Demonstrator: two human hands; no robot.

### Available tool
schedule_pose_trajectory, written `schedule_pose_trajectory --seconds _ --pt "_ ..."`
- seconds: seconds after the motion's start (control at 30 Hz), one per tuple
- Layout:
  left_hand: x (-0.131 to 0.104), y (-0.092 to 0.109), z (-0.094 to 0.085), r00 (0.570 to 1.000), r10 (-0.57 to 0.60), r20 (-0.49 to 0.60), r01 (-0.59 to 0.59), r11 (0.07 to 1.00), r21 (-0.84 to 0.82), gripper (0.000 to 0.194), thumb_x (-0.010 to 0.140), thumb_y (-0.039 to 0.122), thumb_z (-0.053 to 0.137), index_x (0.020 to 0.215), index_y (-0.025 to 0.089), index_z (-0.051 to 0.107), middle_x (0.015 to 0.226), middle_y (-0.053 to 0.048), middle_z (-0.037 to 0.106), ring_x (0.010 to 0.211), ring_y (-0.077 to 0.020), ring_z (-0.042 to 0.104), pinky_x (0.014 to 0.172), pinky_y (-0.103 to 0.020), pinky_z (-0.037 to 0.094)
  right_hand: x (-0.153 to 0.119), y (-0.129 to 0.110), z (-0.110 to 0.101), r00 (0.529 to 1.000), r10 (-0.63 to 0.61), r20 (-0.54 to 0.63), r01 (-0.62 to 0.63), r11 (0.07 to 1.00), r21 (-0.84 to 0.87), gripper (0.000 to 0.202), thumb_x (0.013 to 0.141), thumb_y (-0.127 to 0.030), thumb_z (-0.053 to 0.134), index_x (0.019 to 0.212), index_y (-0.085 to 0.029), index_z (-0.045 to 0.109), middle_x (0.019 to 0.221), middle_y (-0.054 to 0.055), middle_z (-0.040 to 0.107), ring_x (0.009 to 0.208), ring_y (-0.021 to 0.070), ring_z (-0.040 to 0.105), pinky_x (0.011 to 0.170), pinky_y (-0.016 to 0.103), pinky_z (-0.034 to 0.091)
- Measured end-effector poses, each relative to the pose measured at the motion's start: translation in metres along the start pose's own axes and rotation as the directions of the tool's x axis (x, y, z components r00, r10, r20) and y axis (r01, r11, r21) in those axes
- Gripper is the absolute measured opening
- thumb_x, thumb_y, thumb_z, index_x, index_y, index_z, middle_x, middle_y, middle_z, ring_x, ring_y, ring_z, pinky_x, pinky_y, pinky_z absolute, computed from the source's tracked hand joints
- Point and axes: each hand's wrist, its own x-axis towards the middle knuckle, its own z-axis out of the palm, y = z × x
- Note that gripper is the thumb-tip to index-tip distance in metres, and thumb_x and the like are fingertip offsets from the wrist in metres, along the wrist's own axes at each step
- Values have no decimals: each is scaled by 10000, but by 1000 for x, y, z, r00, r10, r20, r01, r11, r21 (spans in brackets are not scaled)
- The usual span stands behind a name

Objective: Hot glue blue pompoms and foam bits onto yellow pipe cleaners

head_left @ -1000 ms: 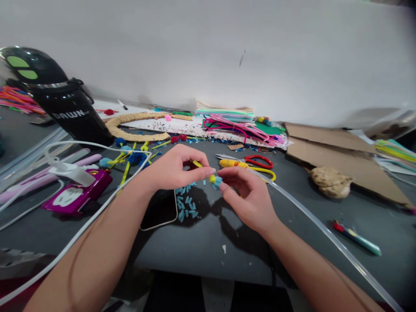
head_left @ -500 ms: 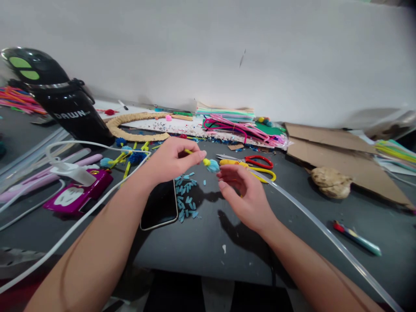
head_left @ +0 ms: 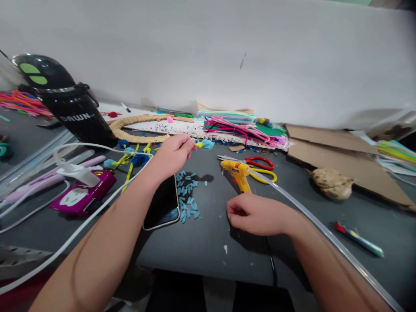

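My left hand (head_left: 175, 156) is closed in a pinch on the yellow-green stem of a small fuzzy craft flower (head_left: 206, 144). The pale blue head points right. My right hand (head_left: 256, 213) lies low over the table with its fingers curled in. It overlaps the lower handle of a yellow glue gun (head_left: 239, 173), so whether the fingers grip that handle is hidden. A long clear glue stick (head_left: 305, 201) runs from the back of the gun toward the lower right. Between the hands lie several small light-blue cut pieces (head_left: 187, 190), beside a dark phone (head_left: 162, 206).
Red-and-yellow-handled scissors (head_left: 261, 164) lie behind the glue gun. Finished-looking fuzzy flowers (head_left: 128, 158) sit left, near a white cable (head_left: 97, 203) and a black bottle (head_left: 76, 115). Cardboard (head_left: 328, 149), a tan lump (head_left: 332, 183) and a pen-like tool (head_left: 359, 239) are right.
My left hand has carried the flower up and slightly left. My right hand has left the flower and dropped down and right, uncovering the glue gun.
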Motion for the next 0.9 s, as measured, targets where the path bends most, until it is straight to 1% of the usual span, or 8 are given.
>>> schedule_pose_trajectory --seconds 0.1,0.27,0.37,0.43,0.5,0.6,0.7,0.9 --pt "2 -4 3 998 -57 29 58 997 -59 269 951 347 416 793 171 544 583 2 563 538 -116 480 548 -243 355 -5 5 -9 998 55 -7 -55 998 -12 138 773 -182 537 645 -183 590 597 -12 582 554 120 491 488 231 312" --pt "3 -6 7 987 -114 111 138 960 -242 195 948 347 430 848 185 473 558 5 593 477 -105 459 508 -236 361 -5 9 -12 999 29 25 -29 1000 -11 250 811 -208 516 563 -177 506 534 -36 471 528 105 415 501 241 298" --pt "3 -3 8 980 -133 147 172 938 -300 206 947 356 449 821 195 428 557 8 605 465 -98 453 500 -230 364 6 3 2 988 -66 -143 68 998 12 308 886 -262 486 591 -179 511 544 -43 444 525 101 385 499 246 287" --pt "2 -1 9 979 -134 154 179 927 -329 215 946 359 460 812 197 415 575 4 621 472 -96 465 509 -228 372 16 -3 16 949 -134 -287 149 988 33 248 923 -260 468 716 -179 578 624 -32 525 575 105 448 539 242 331" --pt "1 1 10 978 -126 167 179 917 -357 210 942 359 473 822 199 408 587 1 637 472 -97 474 511 -229 374 25 -7 30 909 -210 -360 230 973 14 117 903 -224 526 888 -175 631 727 -11 599 649 118 517 617 249 395" --pt "0 3 10 972 -110 209 188 896 -402 221 938 385 486 841 204 403 596 -5 657 465 -103 487 499 -233 360 33 -11 41 845 -323 -426 320 944 -81 158 906 -203 558 1032 -170 648 874 36 628 812 155 570 756 281 447" --pt "-2 5 11 965 -92 246 200 864 -462 244 934 421 497 860 208 404 632 -17 681 483 -112 518 503 -238 359 38 -14 43 816 -373 -442 349 927 -137 188 945 -231 532 1064 -195 672 952 57 623 907 178 578 821 306 461" --pt "-4 6 16 964 -53 261 198 801 -566 256 912 430 548 882 203 434 736 -36 708 589 -124 572 572 -244 402 47 -17 44 830 -394 -395 342 918 -198 176 941 -270 565 1034 -212 702 992 61 622 935 186 579 837 312 471"
